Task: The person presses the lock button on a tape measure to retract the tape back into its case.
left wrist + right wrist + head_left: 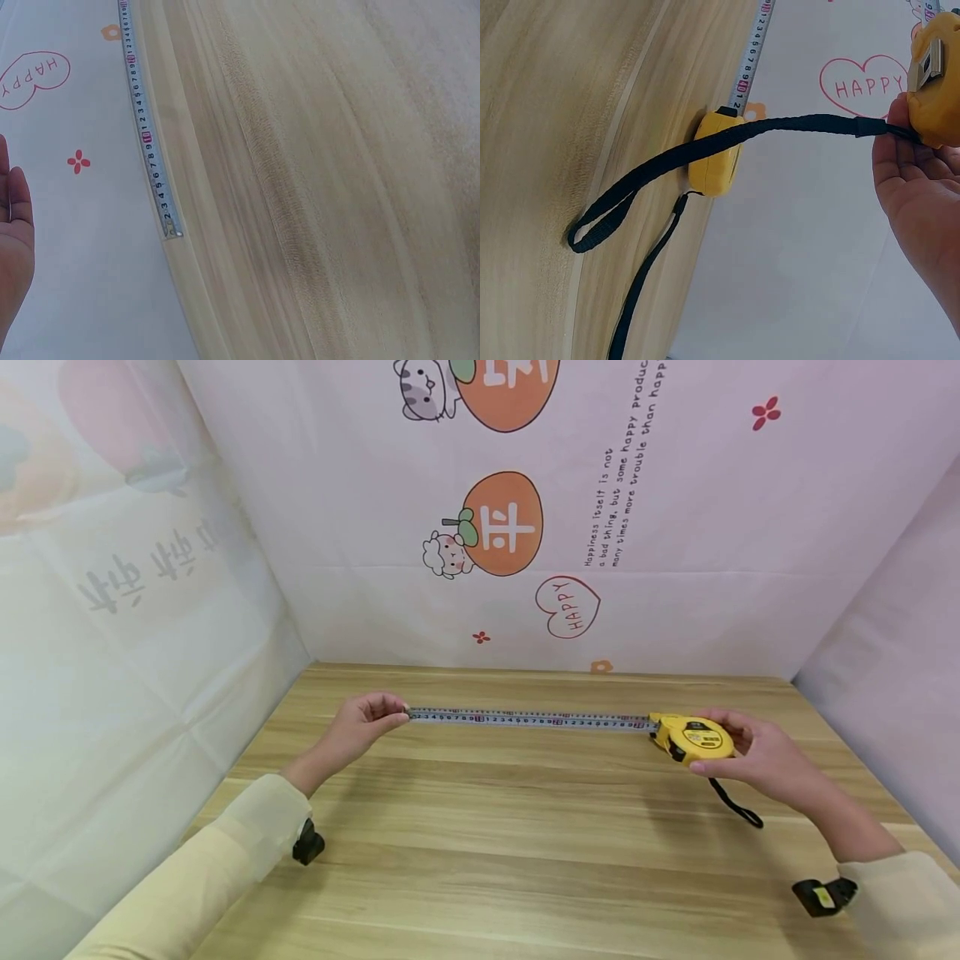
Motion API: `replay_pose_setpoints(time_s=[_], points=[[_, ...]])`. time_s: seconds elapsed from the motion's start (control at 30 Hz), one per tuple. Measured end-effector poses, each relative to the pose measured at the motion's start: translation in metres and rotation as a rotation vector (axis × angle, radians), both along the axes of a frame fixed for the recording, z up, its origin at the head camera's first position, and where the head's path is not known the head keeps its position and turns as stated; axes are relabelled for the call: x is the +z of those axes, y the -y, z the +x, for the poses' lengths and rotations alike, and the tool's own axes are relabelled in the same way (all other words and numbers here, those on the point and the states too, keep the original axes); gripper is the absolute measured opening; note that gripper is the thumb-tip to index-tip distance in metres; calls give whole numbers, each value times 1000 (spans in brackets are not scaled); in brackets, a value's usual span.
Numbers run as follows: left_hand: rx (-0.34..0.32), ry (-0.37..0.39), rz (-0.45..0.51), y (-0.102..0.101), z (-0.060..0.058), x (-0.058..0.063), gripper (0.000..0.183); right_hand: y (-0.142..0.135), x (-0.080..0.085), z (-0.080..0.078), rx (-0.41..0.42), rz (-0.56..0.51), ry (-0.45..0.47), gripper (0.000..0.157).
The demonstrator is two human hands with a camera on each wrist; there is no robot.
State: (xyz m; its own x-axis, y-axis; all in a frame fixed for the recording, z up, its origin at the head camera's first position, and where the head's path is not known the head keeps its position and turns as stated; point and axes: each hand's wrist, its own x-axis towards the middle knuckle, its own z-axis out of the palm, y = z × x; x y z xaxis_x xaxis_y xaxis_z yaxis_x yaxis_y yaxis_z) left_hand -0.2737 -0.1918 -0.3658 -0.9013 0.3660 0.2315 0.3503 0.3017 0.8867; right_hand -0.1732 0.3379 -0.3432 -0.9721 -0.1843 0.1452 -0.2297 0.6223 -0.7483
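Note:
In the head view, my left hand (365,724) pinches the end of a tape measure's blade (517,722) between thumb and fingers. The blade runs straight across to its yellow case (705,737), which my right hand (772,762) grips. A second yellow tape measure (718,169) lies on the table in the right wrist view, its blade (154,161) drawn out along the wood in the left wrist view. From the head its case looks mostly hidden behind the held one. The left wrist view cuts off my left hand (16,232) and what it pinches.
The wooden table (480,827) meets a printed white cloth (390,610) at the back, with cloth sides left and right. A black strap (667,154) hangs from the held case; another black strap (637,289) trails from the one on the table.

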Motion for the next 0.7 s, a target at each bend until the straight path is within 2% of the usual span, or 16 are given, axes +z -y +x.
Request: replay_pose_setpoints(time_s=[0.17,0.7], points=[[-18,-1,21,-1,0,1,20,2,0,0,5,-8,3,64],[10,26,-15,-3,-2,2,15,6,0,-1,-4,12,18,67]])
